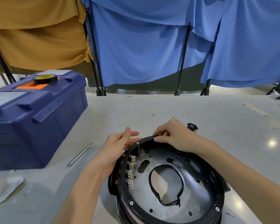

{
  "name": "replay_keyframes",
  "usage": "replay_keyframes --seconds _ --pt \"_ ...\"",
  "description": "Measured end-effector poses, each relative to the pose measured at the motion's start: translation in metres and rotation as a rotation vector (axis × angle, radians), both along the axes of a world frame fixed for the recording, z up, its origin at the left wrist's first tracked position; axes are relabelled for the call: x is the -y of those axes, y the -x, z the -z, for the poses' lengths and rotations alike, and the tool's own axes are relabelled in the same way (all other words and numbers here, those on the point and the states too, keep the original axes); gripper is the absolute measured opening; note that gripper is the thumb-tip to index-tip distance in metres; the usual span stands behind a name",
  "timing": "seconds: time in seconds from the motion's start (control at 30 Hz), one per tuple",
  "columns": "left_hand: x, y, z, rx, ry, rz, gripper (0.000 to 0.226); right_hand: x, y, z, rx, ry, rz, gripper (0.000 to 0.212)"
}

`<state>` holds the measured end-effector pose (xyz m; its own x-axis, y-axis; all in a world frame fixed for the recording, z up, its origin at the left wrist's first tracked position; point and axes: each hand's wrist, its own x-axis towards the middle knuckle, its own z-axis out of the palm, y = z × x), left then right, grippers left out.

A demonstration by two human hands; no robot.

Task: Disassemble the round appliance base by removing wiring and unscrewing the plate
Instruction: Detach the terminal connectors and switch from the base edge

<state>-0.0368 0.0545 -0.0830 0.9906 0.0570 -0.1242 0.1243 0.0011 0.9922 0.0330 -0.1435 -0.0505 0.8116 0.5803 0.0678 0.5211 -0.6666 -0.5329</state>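
At L/R grips [120,143] [176,136]: base rim [145,138]

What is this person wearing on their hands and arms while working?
Nothing that this view shows. The left hand and the right hand are bare: no gloves, rings or tape. The left forearm and the right forearm are bare right to the picture's edge, with no sleeve, watch or bracelet in sight.

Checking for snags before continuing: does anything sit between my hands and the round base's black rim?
Nothing visible does. The right hand pinches the black rim at its far side; the left hand touches it alongside.
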Motion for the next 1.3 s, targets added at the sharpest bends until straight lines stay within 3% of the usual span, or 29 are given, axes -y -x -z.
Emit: replay_keyframes --seconds 0.13,0.23,0.33,0.43,0.6,0.73,0.93,1.03,1.17,1.3 --pt "0.006 -0.001 0.003 0.003 0.103 0.048 0.040 -0.015 0.020 -0.008 0.093 0.093 -0.149 0.054" --pt "0.007 0.003 0.009 0.051 0.045 0.044 0.036 -0.030 0.033 -0.009 0.073 0.079 -0.285 0.049" --pt "-0.005 0.011 0.018 0.133 -0.182 -0.022 0.023 -0.031 0.037 -0.009 0.052 0.059 -0.281 0.044" --pt "-0.021 0.024 0.020 0.199 -0.381 0.097 0.021 -0.028 0.037 -0.008 0.022 0.022 -0.298 0.041" --pt "-0.033 0.035 0.005 0.261 -0.445 0.195 0.016 -0.029 0.036 0.000 0.065 0.013 -0.265 0.031" --pt "-0.029 0.039 0.002 0.325 -0.689 0.138 0.019 -0.030 0.036 0.007 0.116 0.031 -0.283 0.028" --pt "-0.026 0.046 0.009 0.488 -1.090 0.142 0.018 -0.023 0.041 0.006 0.192 -0.026 -0.210 0.042" --pt "-0.026 0.048 0.009 0.535 -1.132 0.170 0.012 -0.022 0.047 -0.004 0.431 0.043 -0.195 0.031" --pt "-0.023 0.048 0.007 0.530 -1.140 0.172 0.010 -0.032 0.057 -0.005 0.314 0.313 -0.262 0.024" --pt "-0.019 0.050 0.007 0.524 -1.165 0.178 0.014 -0.034 0.054 -0.004 0.213 0.308 -0.312 0.030"
